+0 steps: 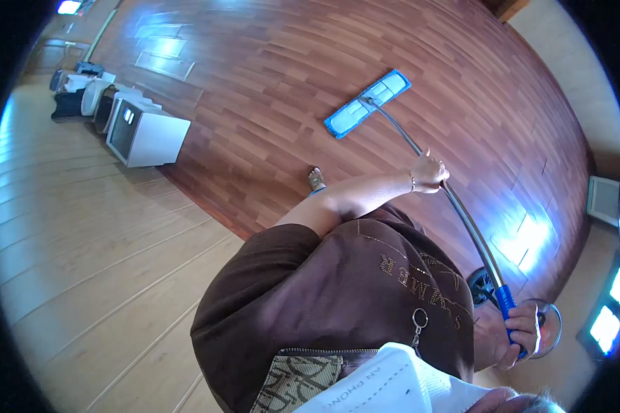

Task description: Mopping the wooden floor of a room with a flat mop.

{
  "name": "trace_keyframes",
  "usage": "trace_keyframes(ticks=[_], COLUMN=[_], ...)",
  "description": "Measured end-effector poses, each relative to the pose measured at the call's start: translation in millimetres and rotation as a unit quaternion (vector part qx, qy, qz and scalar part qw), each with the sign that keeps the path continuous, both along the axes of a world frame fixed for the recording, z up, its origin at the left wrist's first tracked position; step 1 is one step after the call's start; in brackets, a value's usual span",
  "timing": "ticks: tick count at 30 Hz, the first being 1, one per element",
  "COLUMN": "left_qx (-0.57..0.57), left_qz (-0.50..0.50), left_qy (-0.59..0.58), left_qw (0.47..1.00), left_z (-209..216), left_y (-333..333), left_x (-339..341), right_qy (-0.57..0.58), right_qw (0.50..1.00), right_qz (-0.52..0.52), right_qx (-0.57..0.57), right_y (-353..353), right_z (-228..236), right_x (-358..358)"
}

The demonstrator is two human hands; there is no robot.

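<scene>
A flat mop point(351, 119) with a blue-fringed, light-blue pad lies on the wooden floor ahead of me. Its silver pole point(470, 224) slants back toward my right side. My left hand point(430, 172), with a bracelet at the wrist, is wrapped round the middle of the pole. Up at the pole's top end, the fingers of my right hand point(523, 329) close round the blue grip point(506, 303). One of my feet point(315, 177) shows beneath my left forearm.
Red-brown wood-look floor point(269, 76) stretches ahead. A white cabinet point(160, 140) with a dark front stands at the left by the pale panelled wall point(103, 261), with several objects beyond it. A dark wheel point(482, 283) is near my right arm. A pale-framed panel point(603, 200) is at the far right.
</scene>
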State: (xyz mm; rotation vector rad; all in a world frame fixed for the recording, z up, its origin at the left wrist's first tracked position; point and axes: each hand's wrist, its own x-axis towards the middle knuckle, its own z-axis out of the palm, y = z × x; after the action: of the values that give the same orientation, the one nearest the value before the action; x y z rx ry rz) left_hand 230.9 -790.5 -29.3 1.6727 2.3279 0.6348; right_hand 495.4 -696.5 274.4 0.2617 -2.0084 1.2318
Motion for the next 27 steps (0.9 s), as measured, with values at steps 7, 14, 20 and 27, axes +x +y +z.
trace_keyframes(ticks=[7,14,20,27], left_qx=[-0.026,0.032,0.033,0.167], left_qz=[0.154,0.363,0.492,0.584], left_qy=[-0.027,-0.067,-0.116,-0.104], left_qw=[0.987,0.929,0.862,0.788], left_z=[-21,-42,-75,-112], left_y=[-69,-182,-331,-446], left_x=[-61,-120,-129,-87], right_qy=[-0.052,-0.123,-0.122,-0.144], right_qw=[0.982,0.944,0.856,0.777], right_qz=[0.171,0.305,0.501,0.612], right_qx=[-0.062,-0.03,0.037,0.023], right_y=[-6,-54,-133,-199], right_z=[-29,-43,-55,-66], right_x=[-83,-186,-256,-293])
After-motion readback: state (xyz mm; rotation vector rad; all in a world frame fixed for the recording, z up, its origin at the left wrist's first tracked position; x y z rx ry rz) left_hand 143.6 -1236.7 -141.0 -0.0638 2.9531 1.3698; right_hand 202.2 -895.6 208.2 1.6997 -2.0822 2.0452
